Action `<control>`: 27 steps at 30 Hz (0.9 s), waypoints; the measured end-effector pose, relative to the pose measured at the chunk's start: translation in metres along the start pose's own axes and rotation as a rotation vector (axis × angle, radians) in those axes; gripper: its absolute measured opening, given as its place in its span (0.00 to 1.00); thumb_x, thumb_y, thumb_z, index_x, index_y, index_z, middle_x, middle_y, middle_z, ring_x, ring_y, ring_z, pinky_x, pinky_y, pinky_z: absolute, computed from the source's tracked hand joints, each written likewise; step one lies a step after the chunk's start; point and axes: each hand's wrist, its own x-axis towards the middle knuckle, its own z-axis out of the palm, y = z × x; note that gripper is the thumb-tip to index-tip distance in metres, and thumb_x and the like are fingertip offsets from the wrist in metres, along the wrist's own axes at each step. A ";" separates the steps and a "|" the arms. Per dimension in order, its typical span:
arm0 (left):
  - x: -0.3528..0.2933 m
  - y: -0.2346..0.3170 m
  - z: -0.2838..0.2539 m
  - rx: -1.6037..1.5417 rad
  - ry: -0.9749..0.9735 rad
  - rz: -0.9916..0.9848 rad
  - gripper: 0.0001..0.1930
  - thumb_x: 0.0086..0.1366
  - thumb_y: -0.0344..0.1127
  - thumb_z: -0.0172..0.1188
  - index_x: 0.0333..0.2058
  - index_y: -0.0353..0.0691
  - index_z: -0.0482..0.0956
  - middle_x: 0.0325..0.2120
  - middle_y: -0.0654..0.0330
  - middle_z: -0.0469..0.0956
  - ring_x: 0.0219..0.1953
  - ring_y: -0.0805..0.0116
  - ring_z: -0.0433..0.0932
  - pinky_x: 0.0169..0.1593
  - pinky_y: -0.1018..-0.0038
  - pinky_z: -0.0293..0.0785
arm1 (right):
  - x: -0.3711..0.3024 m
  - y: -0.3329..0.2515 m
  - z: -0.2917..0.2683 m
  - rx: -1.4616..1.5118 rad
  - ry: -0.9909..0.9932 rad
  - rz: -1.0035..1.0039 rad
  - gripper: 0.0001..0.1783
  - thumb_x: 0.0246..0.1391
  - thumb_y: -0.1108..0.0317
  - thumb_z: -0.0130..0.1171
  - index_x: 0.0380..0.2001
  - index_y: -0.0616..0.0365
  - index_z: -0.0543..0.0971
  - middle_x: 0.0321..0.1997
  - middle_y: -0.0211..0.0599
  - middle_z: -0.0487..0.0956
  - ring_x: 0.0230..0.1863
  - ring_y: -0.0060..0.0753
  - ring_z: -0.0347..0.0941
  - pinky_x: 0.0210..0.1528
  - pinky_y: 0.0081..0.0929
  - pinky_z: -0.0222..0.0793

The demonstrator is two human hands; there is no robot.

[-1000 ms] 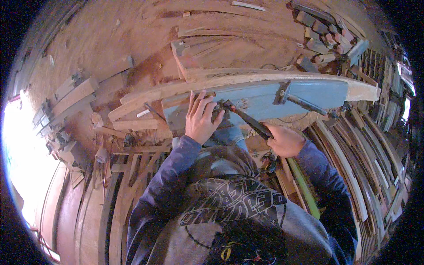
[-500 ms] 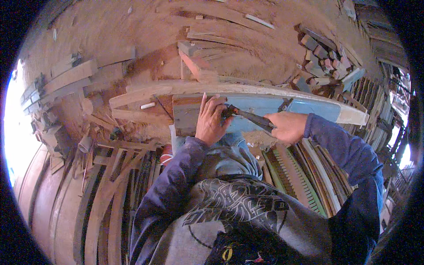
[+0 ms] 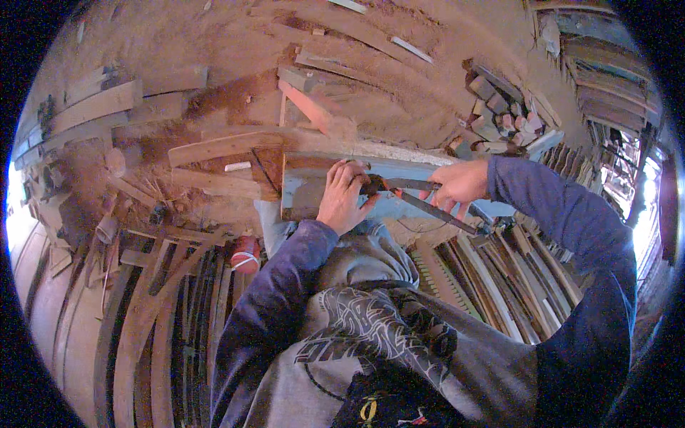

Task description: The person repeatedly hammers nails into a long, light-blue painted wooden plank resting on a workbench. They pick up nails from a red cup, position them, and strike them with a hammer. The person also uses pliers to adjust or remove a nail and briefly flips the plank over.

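My right hand grips one dark handle of long-handled pincers, its fingers reaching between the two handles. The handles stand apart, and an orange-red patch shows near the joint. At the head of the pincers, my left hand is closed, with its fingertips against a small dark piece that I cannot make out. Both hands are over a worn blue-grey board, which lies crosswise in front of me. Where the jaws bite is hidden.
A long wooden beam runs behind the board. Wood offcuts are piled at the far right. Planks stand close by on the left and right. A red round object with a white band sits by my left forearm.
The pincers' handles have spread apart, and my right hand has shifted up onto one of them. My left fingers have drawn in from a more stretched pose. The view has tilted slightly.
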 end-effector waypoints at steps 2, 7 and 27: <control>0.000 0.000 -0.002 -0.015 -0.037 -0.020 0.20 0.51 0.41 0.72 0.39 0.39 0.75 0.47 0.55 0.71 0.57 0.53 0.69 0.66 0.54 0.58 | -0.002 0.000 -0.001 -0.018 -0.006 0.017 0.22 0.56 0.65 0.55 0.54 0.59 0.71 0.46 0.39 0.78 0.39 0.45 0.79 0.39 0.49 0.84; 0.001 -0.002 -0.005 -0.062 -0.022 0.022 0.21 0.50 0.41 0.72 0.40 0.39 0.76 0.47 0.55 0.72 0.56 0.53 0.69 0.64 0.55 0.60 | -0.003 -0.028 0.000 -0.207 -0.015 0.044 0.21 0.56 0.64 0.55 0.53 0.58 0.71 0.48 0.42 0.77 0.38 0.43 0.79 0.37 0.48 0.85; 0.033 -0.027 -0.057 0.540 0.074 -0.206 0.21 0.63 0.49 0.57 0.45 0.37 0.78 0.46 0.50 0.75 0.56 0.48 0.69 0.66 0.49 0.57 | 0.019 0.066 0.086 -0.402 0.651 -0.161 0.25 0.58 0.48 0.60 0.40 0.63 0.74 0.33 0.58 0.80 0.36 0.65 0.77 0.38 0.54 0.71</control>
